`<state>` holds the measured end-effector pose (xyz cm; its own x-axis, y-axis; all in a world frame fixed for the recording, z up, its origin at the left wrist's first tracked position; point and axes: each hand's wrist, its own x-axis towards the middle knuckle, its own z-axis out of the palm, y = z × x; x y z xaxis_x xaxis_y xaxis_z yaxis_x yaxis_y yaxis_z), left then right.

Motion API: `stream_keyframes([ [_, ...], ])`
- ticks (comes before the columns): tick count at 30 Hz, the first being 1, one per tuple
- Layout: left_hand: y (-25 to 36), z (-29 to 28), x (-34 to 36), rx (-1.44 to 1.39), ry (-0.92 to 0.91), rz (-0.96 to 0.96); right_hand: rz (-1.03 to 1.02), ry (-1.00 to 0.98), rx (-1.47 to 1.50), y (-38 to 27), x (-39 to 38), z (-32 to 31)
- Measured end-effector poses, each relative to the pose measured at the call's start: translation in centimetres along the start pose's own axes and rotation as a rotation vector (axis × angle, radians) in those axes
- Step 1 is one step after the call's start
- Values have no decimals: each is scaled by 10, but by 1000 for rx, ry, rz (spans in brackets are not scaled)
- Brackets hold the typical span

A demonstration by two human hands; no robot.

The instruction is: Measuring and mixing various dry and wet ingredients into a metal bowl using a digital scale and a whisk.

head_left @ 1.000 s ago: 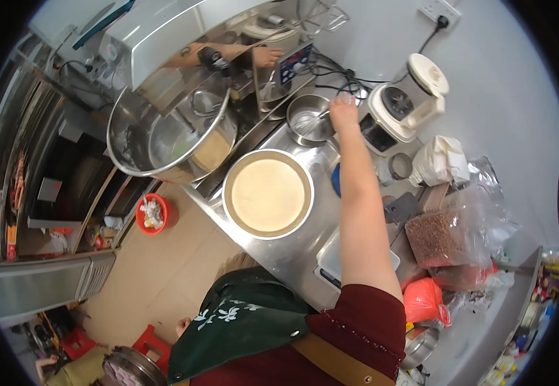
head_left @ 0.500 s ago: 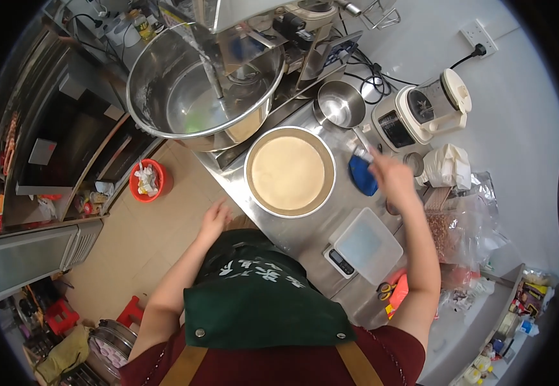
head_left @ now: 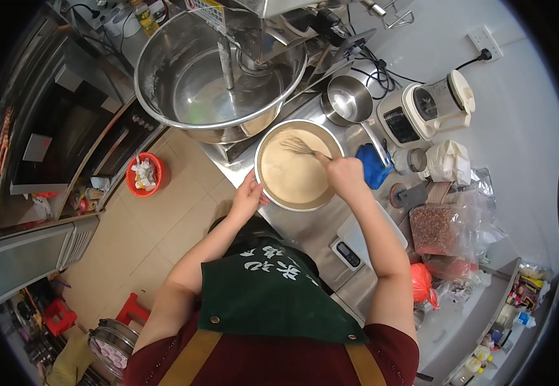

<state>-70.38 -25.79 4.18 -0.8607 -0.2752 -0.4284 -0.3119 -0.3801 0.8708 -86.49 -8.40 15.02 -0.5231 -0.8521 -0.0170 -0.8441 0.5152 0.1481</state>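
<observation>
A round metal pan (head_left: 261, 181) of pale, creamy batter (head_left: 292, 177) stands on the steel counter. My left hand (head_left: 248, 195) grips the pan's left side, fingers against its wall. Closed around a wire whisk's handle is my right hand (head_left: 345, 176), above the pan's right rim. The whisk (head_left: 297, 146) slants left, its wires at the batter's surface toward the far side. To the right of this hand lies a blue cloth (head_left: 374, 166), partly under the handle of a steel saucepan (head_left: 347, 101).
A large mixer bowl (head_left: 253, 122) rises behind the pan. At right are a white blender (head_left: 401, 125), a glass jar (head_left: 412, 159) and bags of brown granules (head_left: 435, 226). Below my right forearm sits a digital scale (head_left: 349, 254). A red bin (head_left: 158, 186) stands on the floor.
My right hand has moved left from beside the blue cloth to the pan, now with the whisk in the batter. My left hand has come up onto the pan's side.
</observation>
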Motion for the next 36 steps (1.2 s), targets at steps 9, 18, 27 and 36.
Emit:
stream_keyframes([
  [9,2,2,-2,-37,-16,-2,-45,-100,87,-25,-31,-6],
  [18,9,5,-5,-47,3,-37,3,-216,191,-19,-53,-12],
  [27,9,5,-7,-82,37,-77,90,-247,165,-6,-40,-12],
  [36,11,6,-7,-74,21,-57,75,-220,140,2,-27,-8],
])
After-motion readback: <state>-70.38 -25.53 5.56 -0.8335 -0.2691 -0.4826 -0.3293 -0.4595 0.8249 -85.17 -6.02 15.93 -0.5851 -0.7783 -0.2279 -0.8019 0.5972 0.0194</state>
